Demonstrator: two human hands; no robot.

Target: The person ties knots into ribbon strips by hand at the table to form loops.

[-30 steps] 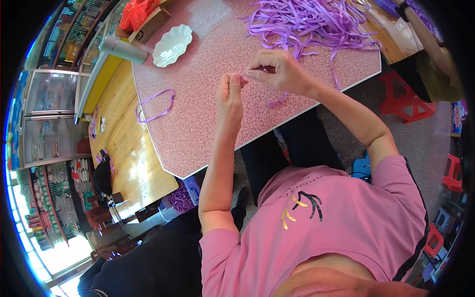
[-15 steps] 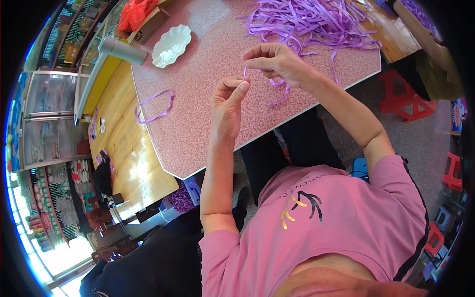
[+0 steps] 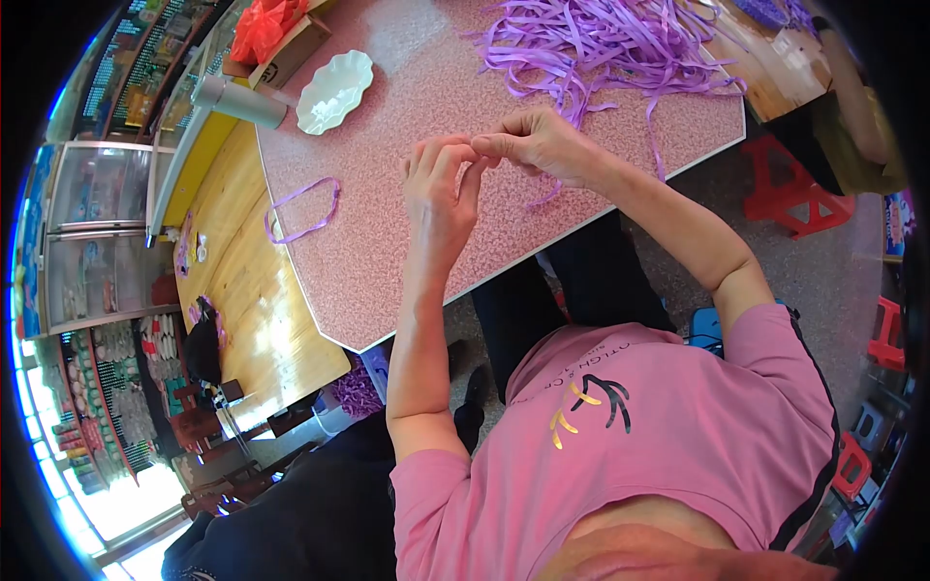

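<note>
Above the pink speckled tabletop point(image 3: 378, 242), my two hands meet at the fingertips. My right hand point(image 3: 547, 145) is closed in a pinch on a purple ribbon point(image 3: 548, 198), whose loose tail shows below the palm. Thumb and index finger of my left hand point(image 3: 441, 194) press together against the right fingertips, its other fingers partly raised. The stretch of ribbon between the hands is mostly hidden by the fingers. Beyond my right hand lies a large tangled pile of purple ribbons point(image 3: 605, 53). A single ribbon loop point(image 3: 334, 208) rests near the table's left edge.
A white scalloped dish point(image 3: 334, 92) and a grey bottle lying on its side point(image 3: 237, 101) are at the far left, near a cardboard box point(image 3: 291, 50) with a red plastic bag point(image 3: 263, 27). A wooden table point(image 3: 252, 300) adjoins on the left. Another person's arm point(image 3: 852, 97) shows at right.
My hands have come together, my right hand moving slightly down and my left hand turning with its fingers lifting. The short ribbon stretch seen between them is now covered.
</note>
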